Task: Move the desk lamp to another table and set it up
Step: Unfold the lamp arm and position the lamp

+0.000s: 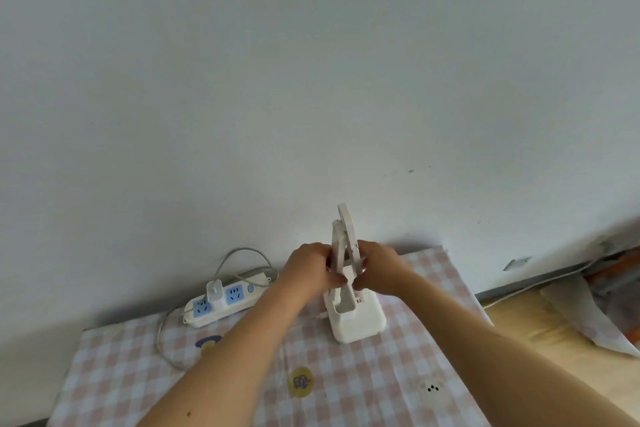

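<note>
A white folding desk lamp [356,317] stands on a table with a pink-and-white checked cloth [346,385], close to the wall. Its base rests flat on the cloth; its arm and flat head rise upright between my hands. My left hand [310,269] grips the lamp's upright arm from the left. My right hand [375,267] holds the lamp's head panel from the right, thumb and fingers pinched around it. The lower part of the arm is hidden behind my fingers.
A white power strip [225,298] with blue sockets lies left of the lamp, a white adapter [214,289] plugged into it and a grey cable looping behind. The wall is right behind the table. To the right are a wooden floor and a crumpled sheet [595,315].
</note>
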Demonstrator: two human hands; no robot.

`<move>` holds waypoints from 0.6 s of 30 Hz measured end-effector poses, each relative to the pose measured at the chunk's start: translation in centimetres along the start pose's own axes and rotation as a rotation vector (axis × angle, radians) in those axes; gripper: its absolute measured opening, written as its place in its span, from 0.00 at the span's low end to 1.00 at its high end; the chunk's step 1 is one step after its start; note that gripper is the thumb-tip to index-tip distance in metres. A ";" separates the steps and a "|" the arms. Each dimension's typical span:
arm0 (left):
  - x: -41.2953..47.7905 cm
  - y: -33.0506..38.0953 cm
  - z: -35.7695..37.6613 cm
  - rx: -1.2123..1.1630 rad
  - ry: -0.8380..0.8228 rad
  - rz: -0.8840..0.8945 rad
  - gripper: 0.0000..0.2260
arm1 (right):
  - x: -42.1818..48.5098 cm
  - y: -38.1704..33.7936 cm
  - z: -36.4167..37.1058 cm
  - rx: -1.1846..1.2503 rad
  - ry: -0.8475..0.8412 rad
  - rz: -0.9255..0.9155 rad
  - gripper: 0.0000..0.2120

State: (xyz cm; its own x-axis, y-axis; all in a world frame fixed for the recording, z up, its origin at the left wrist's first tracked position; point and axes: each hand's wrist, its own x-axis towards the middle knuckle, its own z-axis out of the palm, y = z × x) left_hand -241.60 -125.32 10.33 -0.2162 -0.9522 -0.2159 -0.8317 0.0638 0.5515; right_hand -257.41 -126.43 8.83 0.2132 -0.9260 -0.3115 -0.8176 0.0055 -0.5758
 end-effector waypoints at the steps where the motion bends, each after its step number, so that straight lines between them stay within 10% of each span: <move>1: 0.0 0.1 0.0 0.003 -0.007 -0.004 0.12 | 0.1 0.1 0.2 -0.019 0.005 0.000 0.20; 18: 0.2 0.4 -0.1 0.038 -0.006 -0.023 0.08 | 0.3 1.4 0.7 -0.180 0.095 -0.004 0.19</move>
State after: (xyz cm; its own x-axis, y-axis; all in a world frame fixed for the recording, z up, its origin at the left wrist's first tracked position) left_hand -241.97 -125.50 10.58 -0.2003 -0.9516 -0.2332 -0.8552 0.0537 0.5156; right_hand -258.11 -126.45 7.36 0.1717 -0.9575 -0.2316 -0.9012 -0.0577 -0.4296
